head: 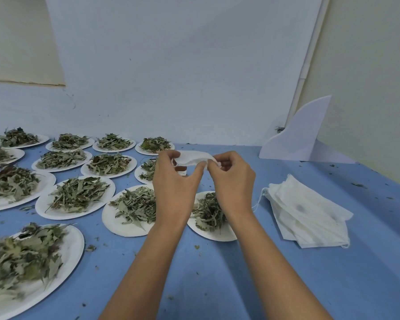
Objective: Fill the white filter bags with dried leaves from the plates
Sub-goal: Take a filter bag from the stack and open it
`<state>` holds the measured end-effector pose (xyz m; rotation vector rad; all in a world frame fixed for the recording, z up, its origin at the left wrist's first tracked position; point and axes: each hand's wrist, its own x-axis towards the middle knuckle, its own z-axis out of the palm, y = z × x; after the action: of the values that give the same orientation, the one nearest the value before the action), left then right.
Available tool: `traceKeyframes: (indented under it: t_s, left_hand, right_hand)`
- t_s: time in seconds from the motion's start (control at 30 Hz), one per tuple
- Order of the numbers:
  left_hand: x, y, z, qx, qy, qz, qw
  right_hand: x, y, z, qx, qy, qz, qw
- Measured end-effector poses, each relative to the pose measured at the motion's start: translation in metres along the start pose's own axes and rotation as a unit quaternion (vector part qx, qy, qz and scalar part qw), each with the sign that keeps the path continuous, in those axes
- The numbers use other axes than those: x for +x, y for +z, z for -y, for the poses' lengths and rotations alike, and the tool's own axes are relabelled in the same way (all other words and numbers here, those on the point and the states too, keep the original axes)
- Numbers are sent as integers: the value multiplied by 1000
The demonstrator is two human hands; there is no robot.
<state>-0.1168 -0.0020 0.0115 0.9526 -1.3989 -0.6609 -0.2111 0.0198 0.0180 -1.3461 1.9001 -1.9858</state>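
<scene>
A blue cloth-covered table [217, 285], faintly creased and littered with leaf crumbs, fills the lower view against a pale, matte wall [171, 65]. A flat white plastic fin-shaped stand [300, 135] is seen upright at the far right corner. Round white paper plates [75, 248] are laid in rows across the left and centre, each heaped with dried leaves [79, 192]: grey-green, narrow, curled and brittle-looking, with a few darker reddish pieces. To the right of the plates, a loose stack of white filter bags [310, 215] lies flat on the cloth; thin, soft, slightly translucent fabric, rectangular, with a thin white drawstring [260, 199] looped out at its left edge. Two bare forearms are raised over the nearest centre plates. One white filter bag [192, 158] is held in the air between the hands, above the plates and clear of the table. The left hand [173, 179] is curled, its thumb and fingers pinching the bag's left edge. The right hand [231, 174] is likewise curled, with fingertips pinching the bag's right edge; the fabric is bowed between the two grips. Whether the mouth is parted cannot be told.
</scene>
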Motion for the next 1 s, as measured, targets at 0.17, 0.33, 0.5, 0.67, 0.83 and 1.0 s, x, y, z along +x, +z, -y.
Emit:
traceKeyframes:
  t_s: [0.17,0.33,0.5,0.67,0.83,1.0]
  left_hand:
    - [2,-4,1,-9,-15,-51,999]
    - [7,-10,6,-12,-40,-65,997]
    - [16,-14,2,-178,-192,35,965]
    - [19,-19,-3,-401,-356,198,821]
    - [18,-19,-5,-537,-414,207,706]
    - [21,-18,-7,-512,-410,179,733]
  right_hand:
    - [-1,1,-1,-20,-45,2,999]
    - [1,-1,-4,-5,-37,-23,999]
    - [5,-5,-4,62,71,12,996]
    - [13,-12,4,304,282,103,904]
    - [19,-18,8,494,460,209,708]
    - [15,-18,14,431,427,307,733]
